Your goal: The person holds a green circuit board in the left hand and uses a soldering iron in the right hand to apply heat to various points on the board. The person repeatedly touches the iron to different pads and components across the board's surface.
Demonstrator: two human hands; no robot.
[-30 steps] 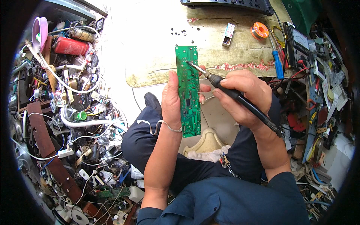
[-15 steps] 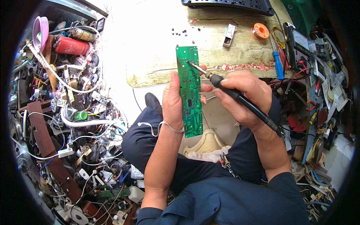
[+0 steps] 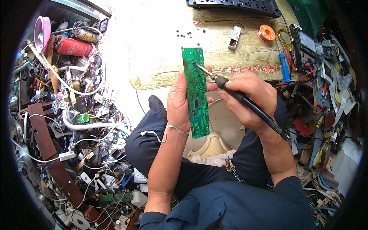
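A long green circuit board (image 3: 196, 111) stands nearly upright in my left hand (image 3: 179, 101), its soldered side facing me. The thumb lies along the board's left edge, and fingertips show past its right edge. My right hand (image 3: 251, 99) grips a soldering iron (image 3: 245, 100) with a black handle, held like a pen. The iron's metal tip touches, or sits very close to, the upper part of the board. Its cable runs down from the handle past my right wrist. A white cord (image 3: 177, 128) is looped around my left wrist.
On the wooden table (image 3: 165, 73) ahead lie small black parts (image 3: 184, 34), a small open matchbox (image 3: 234, 37), an orange solder spool (image 3: 266, 33), a blue screwdriver (image 3: 284, 67) and an analog multimeter (image 3: 306, 41). A black casing (image 3: 234, 7) rests at the back. Cluttered scrap (image 3: 96, 153) fills the left side.
The board and my left hand have shifted slightly to the right. My right hand and the iron stay almost in place, with the tip still at the board's upper part.
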